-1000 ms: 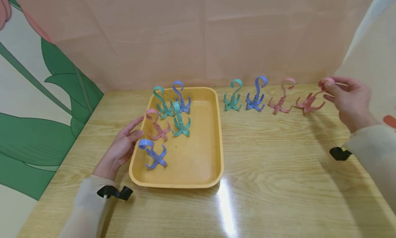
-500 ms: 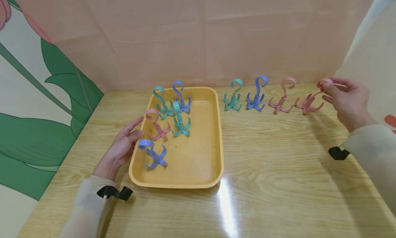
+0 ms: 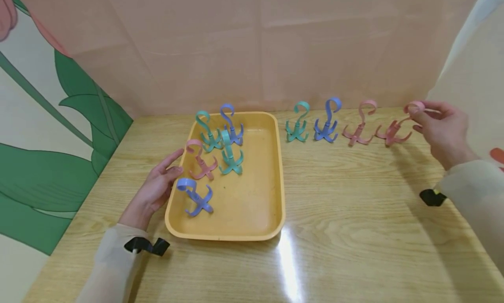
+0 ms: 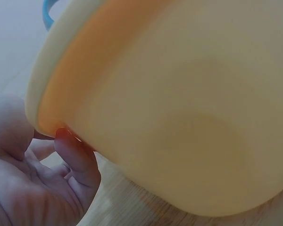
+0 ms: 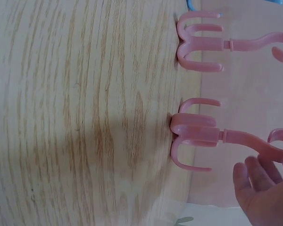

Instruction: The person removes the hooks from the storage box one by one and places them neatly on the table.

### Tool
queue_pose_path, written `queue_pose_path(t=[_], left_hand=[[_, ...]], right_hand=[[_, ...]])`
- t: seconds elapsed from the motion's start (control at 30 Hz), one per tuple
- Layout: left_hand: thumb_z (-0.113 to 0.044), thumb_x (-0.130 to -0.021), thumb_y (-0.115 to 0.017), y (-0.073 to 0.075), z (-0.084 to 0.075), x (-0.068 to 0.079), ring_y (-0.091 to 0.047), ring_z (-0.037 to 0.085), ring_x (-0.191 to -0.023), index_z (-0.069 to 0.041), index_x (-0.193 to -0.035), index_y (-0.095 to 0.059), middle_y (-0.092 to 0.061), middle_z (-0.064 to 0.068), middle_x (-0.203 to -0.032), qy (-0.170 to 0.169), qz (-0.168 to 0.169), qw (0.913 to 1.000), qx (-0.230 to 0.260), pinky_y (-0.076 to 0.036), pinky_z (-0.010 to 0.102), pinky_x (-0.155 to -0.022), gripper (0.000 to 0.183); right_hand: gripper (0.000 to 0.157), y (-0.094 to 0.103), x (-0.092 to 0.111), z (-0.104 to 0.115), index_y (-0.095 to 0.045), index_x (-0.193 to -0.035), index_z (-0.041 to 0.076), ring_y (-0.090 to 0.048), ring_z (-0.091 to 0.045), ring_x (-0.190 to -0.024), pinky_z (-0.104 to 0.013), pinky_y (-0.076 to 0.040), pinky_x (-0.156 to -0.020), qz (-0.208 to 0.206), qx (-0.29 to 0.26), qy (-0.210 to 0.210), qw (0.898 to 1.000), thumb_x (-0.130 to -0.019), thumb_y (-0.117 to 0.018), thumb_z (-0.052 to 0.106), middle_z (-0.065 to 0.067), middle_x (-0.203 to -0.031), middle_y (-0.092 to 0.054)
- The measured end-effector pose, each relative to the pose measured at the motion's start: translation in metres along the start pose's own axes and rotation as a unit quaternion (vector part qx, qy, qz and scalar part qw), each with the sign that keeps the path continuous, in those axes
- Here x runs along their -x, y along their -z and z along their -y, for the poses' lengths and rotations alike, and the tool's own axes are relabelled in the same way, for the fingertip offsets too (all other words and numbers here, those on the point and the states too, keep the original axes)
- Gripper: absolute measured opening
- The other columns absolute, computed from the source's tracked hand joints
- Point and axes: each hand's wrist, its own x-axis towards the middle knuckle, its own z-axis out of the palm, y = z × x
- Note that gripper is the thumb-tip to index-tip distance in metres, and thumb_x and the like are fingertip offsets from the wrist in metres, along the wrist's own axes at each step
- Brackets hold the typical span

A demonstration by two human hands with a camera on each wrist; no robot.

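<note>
My right hand pinches the top curl of a pink multi-arm hook. In the right wrist view, the base of this pink hook stands on the table. To its left in a row are another pink hook, a blue hook and a green hook. My left hand grips the left rim of the yellow tray; in the left wrist view a fingertip presses under that rim. Inside the tray are a pink hook, two green hooks and two blue hooks.
A wood-grain table bears everything. Behind the row, a pink cloth hangs along the back edge. On the left stands a panel with painted green leaves.
My right hand has shifted very slightly left with the pink hook, which leans as before. The left hand, the tray and the other hooks hold their places.
</note>
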Motion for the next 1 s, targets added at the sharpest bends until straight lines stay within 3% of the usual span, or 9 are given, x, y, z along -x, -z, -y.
queue_pose_path(t=[0.2,0.3,0.4,0.47,0.7,0.87,1.0], left_hand=[[-0.011,-0.106,-0.049,0.000,0.001,0.000,-0.066,0.015,-0.089,-0.020,-0.161,-0.024,-0.062,0.006,-0.105,0.000,0.001,1.0000,-0.004,-0.058,0.029,-0.075,0.061],[-0.011,-0.106,-0.049,0.000,0.001,0.000,-0.066,0.015,-0.090,-0.020,-0.161,-0.024,-0.062,0.006,-0.105,0.001,0.000,1.0000,-0.005,-0.058,0.030,-0.076,0.061],[-0.011,-0.106,-0.049,0.000,0.001,0.000,-0.066,0.014,-0.090,-0.020,-0.161,-0.024,-0.062,0.006,-0.105,0.002,-0.002,1.0000,-0.006,-0.058,0.030,-0.075,0.061],[-0.011,-0.106,-0.049,0.000,0.001,0.000,-0.066,0.014,-0.089,-0.020,-0.161,-0.024,-0.062,0.006,-0.104,0.002,-0.004,1.0000,-0.005,-0.058,0.029,-0.075,0.061],[-0.011,-0.106,-0.049,0.001,0.001,0.000,-0.065,0.013,-0.087,-0.020,-0.161,-0.025,-0.062,0.005,-0.102,0.003,-0.007,1.0000,-0.001,-0.058,0.029,-0.073,0.061],[-0.012,-0.106,-0.050,0.002,0.003,-0.001,-0.066,0.014,-0.086,-0.020,-0.161,-0.026,-0.062,0.006,-0.102,0.002,-0.005,1.0000,-0.001,-0.058,0.029,-0.073,0.060],[-0.012,-0.106,-0.049,0.002,0.003,-0.001,-0.066,0.014,-0.085,-0.021,-0.161,-0.027,-0.061,0.006,-0.103,-0.001,-0.004,1.0000,-0.004,-0.058,0.028,-0.072,0.059]], right_hand=[[0.058,0.000,0.006,0.006,-0.058,-0.128,0.027,-0.055,0.001,-0.100,-0.010,-0.048,-0.063,-0.037,0.112,0.005,0.993,-0.078,-0.088,0.025,0.016,-0.113,-0.060],[0.064,-0.010,0.015,0.013,-0.053,-0.133,0.031,-0.043,-0.001,-0.113,-0.009,-0.044,-0.077,-0.066,0.146,0.015,0.987,-0.079,-0.088,0.026,0.015,-0.122,-0.050],[0.063,-0.029,0.026,0.021,-0.053,-0.134,0.029,-0.039,-0.001,-0.120,-0.011,-0.038,-0.094,-0.084,0.122,0.039,0.988,-0.081,-0.087,0.022,0.015,-0.126,-0.047],[0.061,-0.044,0.034,0.025,-0.055,-0.132,0.025,-0.040,-0.002,-0.120,-0.011,-0.036,-0.099,-0.084,0.084,0.062,0.991,-0.080,-0.087,0.017,0.013,-0.127,-0.048],[0.050,-0.095,0.067,0.024,-0.061,-0.123,0.011,-0.053,-0.011,-0.109,-0.013,-0.045,-0.089,-0.006,-0.005,0.156,0.988,-0.080,-0.084,0.000,0.000,-0.121,-0.057],[0.041,-0.127,0.087,0.015,-0.065,-0.118,0.004,-0.060,-0.016,-0.103,-0.015,-0.048,-0.087,0.051,-0.020,0.207,0.977,-0.081,-0.080,-0.006,-0.005,-0.113,-0.062],[0.038,-0.152,0.103,0.008,-0.066,-0.118,0.003,-0.061,-0.017,-0.104,-0.018,-0.048,-0.090,0.097,-0.013,0.216,0.971,-0.083,-0.078,-0.005,-0.006,-0.112,-0.064]])
